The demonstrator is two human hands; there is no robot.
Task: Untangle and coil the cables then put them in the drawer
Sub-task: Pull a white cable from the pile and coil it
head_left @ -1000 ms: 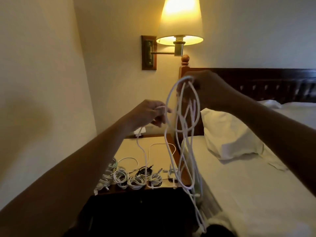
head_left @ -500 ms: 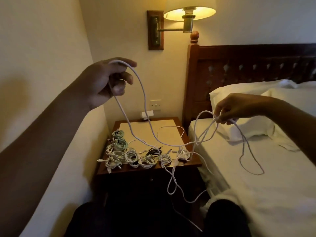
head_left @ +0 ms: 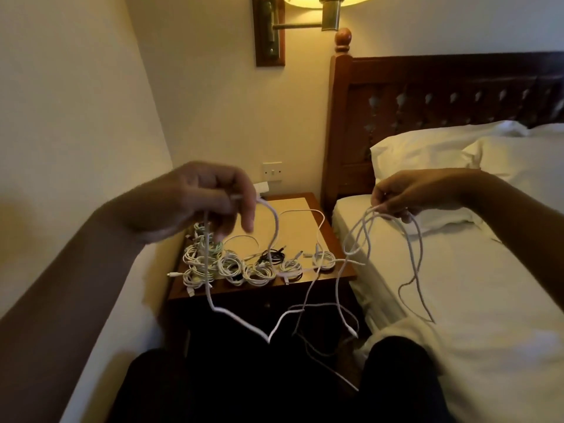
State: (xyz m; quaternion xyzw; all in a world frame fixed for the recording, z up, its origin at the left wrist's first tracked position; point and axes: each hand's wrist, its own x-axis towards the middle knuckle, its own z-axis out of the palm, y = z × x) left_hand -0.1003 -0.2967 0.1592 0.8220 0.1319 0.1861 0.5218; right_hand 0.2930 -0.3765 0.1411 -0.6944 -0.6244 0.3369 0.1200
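The left hand (head_left: 195,203) is held raised over the nightstand surface (head_left: 293,230), its fingers curled round one end of a tangled white cable (head_left: 241,320). Coiled cables (head_left: 232,268) are laid in a cluster along the front of that surface. The held cable is seen sagging in loose loops before the nightstand and rising to the right hand (head_left: 409,193), whose fingers are pinched on several strands above the edge of the bed (head_left: 488,300)
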